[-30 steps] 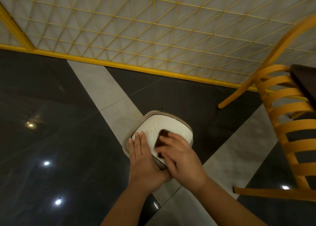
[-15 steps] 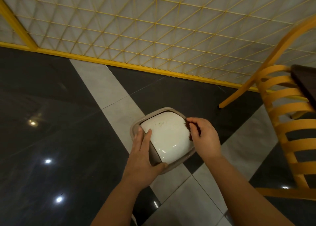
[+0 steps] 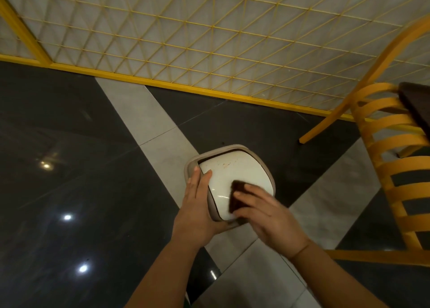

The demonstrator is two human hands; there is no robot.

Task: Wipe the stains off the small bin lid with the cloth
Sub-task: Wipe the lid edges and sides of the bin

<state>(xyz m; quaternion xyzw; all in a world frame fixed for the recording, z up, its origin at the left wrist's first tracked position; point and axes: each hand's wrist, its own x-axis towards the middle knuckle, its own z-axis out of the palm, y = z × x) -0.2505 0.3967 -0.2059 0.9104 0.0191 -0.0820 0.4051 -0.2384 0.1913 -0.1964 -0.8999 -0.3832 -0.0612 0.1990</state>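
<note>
A small bin with a white swing lid (image 3: 235, 172) in a beige rim (image 3: 216, 150) stands on the tiled floor at centre. Small brown specks mark the lid's far part. My left hand (image 3: 197, 205) grips the bin's left rim, thumb under the near edge and fingers lying on the lid's left side. My right hand (image 3: 267, 214) presses a dark brown cloth (image 3: 237, 196) flat on the lid's near right part. Most of the cloth is hidden under my fingers.
A yellow slatted chair (image 3: 391, 182) stands close on the right, its legs reaching toward the bin. A dark table corner (image 3: 416, 103) sits at the right edge. A yellow lattice partition (image 3: 209, 40) runs along the back. Glossy dark floor tiles (image 3: 69, 191) spread to the left.
My right hand has moved with the cloth from the bin's right rim back onto the lid's near right part. My left hand still holds the left rim.
</note>
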